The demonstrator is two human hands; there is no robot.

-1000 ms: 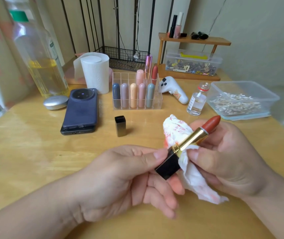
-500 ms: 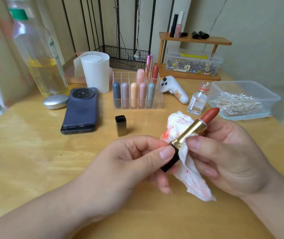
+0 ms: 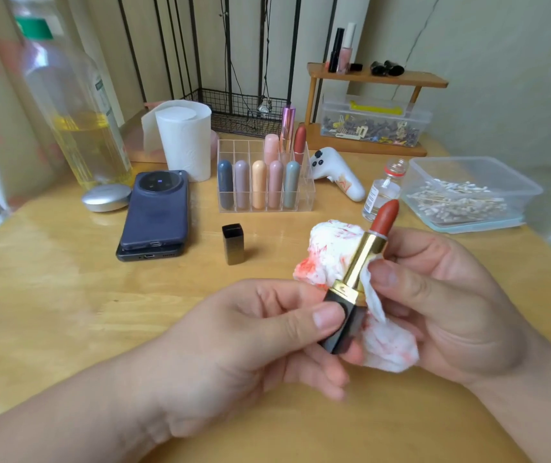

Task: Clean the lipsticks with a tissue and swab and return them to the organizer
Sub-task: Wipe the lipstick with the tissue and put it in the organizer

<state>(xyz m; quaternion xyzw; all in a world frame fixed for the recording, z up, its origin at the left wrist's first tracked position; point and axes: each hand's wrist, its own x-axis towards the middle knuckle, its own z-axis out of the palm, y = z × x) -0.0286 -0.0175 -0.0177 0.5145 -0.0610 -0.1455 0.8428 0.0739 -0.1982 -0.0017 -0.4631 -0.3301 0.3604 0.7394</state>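
My left hand (image 3: pixel 250 339) pinches the black base of an open lipstick (image 3: pixel 364 259) with a gold tube and a red-brown tip pointing up and right. My right hand (image 3: pixel 447 295) holds a red-stained white tissue (image 3: pixel 330 248) and presses it with the thumb against the gold tube. The lipstick's black cap (image 3: pixel 233 243) stands on the table in front of the clear organizer (image 3: pixel 305 192), which holds several pastel lipsticks. A plastic box of cotton swabs (image 3: pixel 461 195) sits at the right.
Two stacked phones (image 3: pixel 155 215) and a silver case (image 3: pixel 107 197) lie at the left, by a large bottle (image 3: pixel 76 105) and a tissue roll (image 3: pixel 185 142). A small vial (image 3: pixel 382 192) and white controller (image 3: pixel 337 177) stand near the swab box. A wooden shelf (image 3: pixel 374 78) is behind.
The lipstick has tilted more upright and both hands have shifted slightly up. My left thumb now sits lower on the black base, and the tissue is bunched closer round the tube.
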